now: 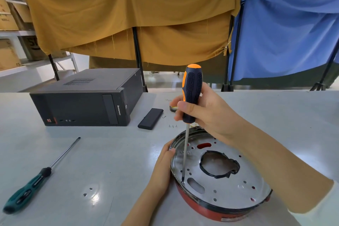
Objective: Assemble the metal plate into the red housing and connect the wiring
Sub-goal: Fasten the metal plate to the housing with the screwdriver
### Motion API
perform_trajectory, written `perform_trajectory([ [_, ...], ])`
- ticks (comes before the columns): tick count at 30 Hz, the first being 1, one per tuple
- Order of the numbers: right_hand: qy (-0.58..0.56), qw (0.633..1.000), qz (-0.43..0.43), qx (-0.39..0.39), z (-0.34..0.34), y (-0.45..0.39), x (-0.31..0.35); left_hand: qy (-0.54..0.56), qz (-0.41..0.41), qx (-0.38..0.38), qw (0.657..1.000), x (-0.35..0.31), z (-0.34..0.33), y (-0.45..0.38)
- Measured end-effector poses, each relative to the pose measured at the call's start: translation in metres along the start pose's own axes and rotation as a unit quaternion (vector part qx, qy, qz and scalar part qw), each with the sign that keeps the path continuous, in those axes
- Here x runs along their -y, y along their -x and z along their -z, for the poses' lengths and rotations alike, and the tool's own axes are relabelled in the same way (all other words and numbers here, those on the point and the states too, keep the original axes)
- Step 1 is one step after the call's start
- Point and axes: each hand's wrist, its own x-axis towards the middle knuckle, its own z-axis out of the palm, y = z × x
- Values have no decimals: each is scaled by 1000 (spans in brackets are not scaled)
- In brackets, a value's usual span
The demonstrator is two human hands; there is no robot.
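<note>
The round metal plate point(229, 187) lies inside the red housing point(207, 211) at the lower right of the table. A black-taped opening sits in the plate's middle. My right hand point(207, 113) grips the black-and-orange screwdriver point(191, 95) upright, its tip down at the plate's near-left edge. My left hand point(164, 163) holds the housing's left rim, thumb on the plate's edge. No wiring shows.
A green-handled screwdriver point(36, 178) lies at the left. A black computer case point(86, 102) stands at the back, a flat black box point(150, 118) beside it. Three small screws point(172, 126) lie beyond the housing, two more bits point(87, 191) near the front. Cloth screens hang behind.
</note>
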Motion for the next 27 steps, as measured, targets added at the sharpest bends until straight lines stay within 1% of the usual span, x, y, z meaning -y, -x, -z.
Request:
perform_trajectory([
  [2,-104,993,-21,48,3,2,2,9,-1,-8,1000,0,0,1],
  [3,-125,990,-26,61,5,4,3,13,0,-13,1000,1,0,1],
  [4,-115,991,-24,64,8,6,2,15,2,-16,1000,1,0,1],
  [6,-30,998,-6,50,9,8,1,18,8,-15,1000,2,0,1],
  [8,50,999,18,6,6,8,0,17,10,-9,1000,2,0,2],
  [11,77,993,29,-87,-1,4,-4,23,14,-19,999,3,0,1],
  [12,85,991,26,-103,-2,3,-6,23,18,-21,999,1,0,1],
  [13,93,990,21,-102,-2,2,-6,19,19,-19,999,1,-1,1],
  [14,88,993,15,-81,-2,2,-6,15,17,-18,1000,0,-1,1],
  [16,27,999,7,-14,2,4,-3,17,6,-21,1000,1,-1,1],
  [18,-39,998,2,40,7,7,2,20,-1,-20,1000,2,-1,1],
  [19,-40,998,6,56,9,8,4,22,-1,-19,1000,3,-1,1],
  [21,13,999,16,49,9,9,7,27,-3,-18,999,4,-1,1],
  [23,71,997,24,-4,6,7,7,27,-1,-10,1000,4,0,3],
  [25,95,994,33,-46,2,4,5,28,5,-5,1000,3,0,3],
  [27,92,994,29,-44,1,2,5,28,3,-6,1000,2,0,2],
])
